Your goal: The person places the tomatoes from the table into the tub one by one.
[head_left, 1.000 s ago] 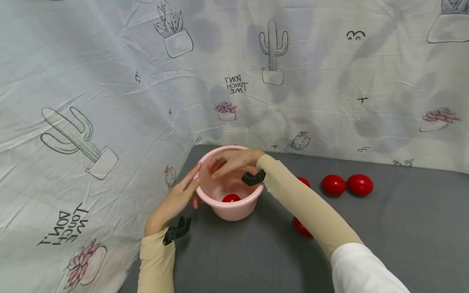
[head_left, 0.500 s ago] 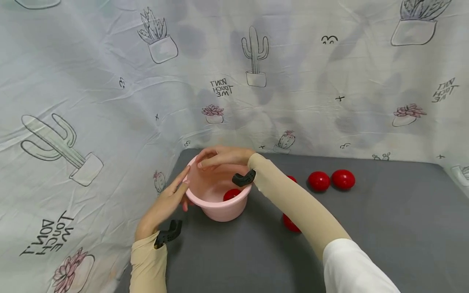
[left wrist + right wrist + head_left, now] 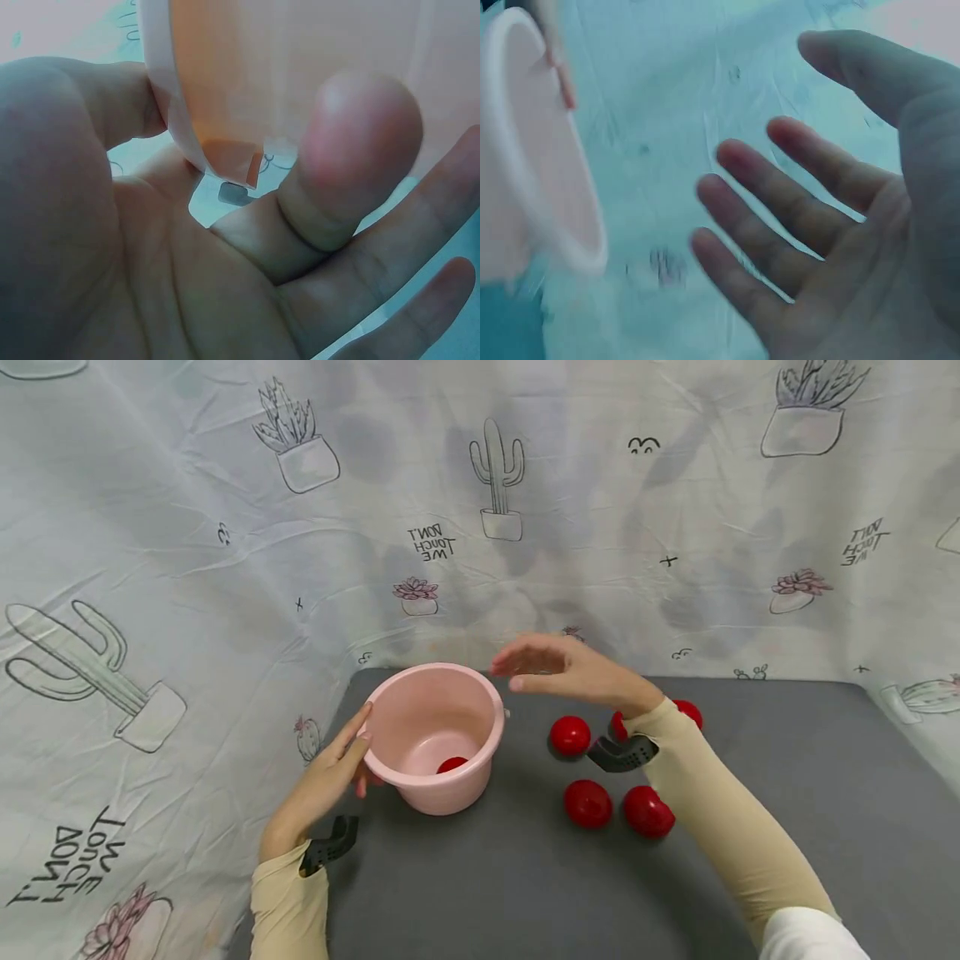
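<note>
A pink plastic basin [image 3: 444, 795] stands at the left of the grey table, with one glossy red round thing [image 3: 452, 764] on its inside bottom. My left hand [image 3: 322, 789] holds the basin's left rim. In the left wrist view, the thumb [image 3: 120, 101] lies at the rim and the other fingers spread beneath it along the outside wall. To the right of the basin, raised above the table, my right hand [image 3: 577, 675] has its fingers loosely extended and holds nothing. The right wrist view shows its bare palm [image 3: 840, 300] apart from the rim.
Several more glossy red round things lie right of the basin: one [image 3: 570, 736] behind, two [image 3: 588, 803] in front, others partly hidden by the right wrist. A cactus-print cloth [image 3: 585, 527] hangs behind and at the left of the table [image 3: 480, 893].
My right hand has come out of the basin and moved right, over the red things. The left hand stays on the rim. The view has shifted a little to the right.
</note>
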A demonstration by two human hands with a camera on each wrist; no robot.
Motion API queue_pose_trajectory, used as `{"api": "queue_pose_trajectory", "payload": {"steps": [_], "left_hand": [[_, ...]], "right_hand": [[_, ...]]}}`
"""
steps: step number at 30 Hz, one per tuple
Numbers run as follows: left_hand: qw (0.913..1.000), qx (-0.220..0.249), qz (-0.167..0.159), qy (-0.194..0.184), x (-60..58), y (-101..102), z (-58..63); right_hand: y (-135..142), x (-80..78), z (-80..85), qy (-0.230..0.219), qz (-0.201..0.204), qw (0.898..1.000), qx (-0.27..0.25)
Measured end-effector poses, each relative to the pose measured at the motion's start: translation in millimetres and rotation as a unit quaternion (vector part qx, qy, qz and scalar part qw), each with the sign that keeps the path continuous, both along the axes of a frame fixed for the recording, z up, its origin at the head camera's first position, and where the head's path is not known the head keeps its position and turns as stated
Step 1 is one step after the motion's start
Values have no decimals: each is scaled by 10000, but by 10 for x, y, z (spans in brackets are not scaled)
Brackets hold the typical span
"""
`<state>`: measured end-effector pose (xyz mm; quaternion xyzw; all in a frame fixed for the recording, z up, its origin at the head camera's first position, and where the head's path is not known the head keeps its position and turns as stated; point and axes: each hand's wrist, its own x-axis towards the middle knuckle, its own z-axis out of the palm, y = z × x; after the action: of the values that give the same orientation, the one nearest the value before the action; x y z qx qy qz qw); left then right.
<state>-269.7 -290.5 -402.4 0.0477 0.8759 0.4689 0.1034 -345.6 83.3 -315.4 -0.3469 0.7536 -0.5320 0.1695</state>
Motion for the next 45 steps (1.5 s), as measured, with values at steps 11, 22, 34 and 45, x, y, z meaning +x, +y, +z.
{"api": "queue_pose_trajectory", "payload": {"steps": [11,22,34,45], "left_hand": [[9999,39,72,-69,26,-61,-28],[9999,57,72,-98,29,-51,-32],[9999,55,1,-136,4,-32,-39],[9999,62,-29,-89,-14,-21,-3]], "right_hand": [[1100,567,-739,88,-1992,9792,-390],[1549,993,-1632,-93,-2341,9698,-682],[1529,1181,-2075,-733,-2504,9609,-924],[1484,1197,-2109,-606,-2764,9582,-430]]}}
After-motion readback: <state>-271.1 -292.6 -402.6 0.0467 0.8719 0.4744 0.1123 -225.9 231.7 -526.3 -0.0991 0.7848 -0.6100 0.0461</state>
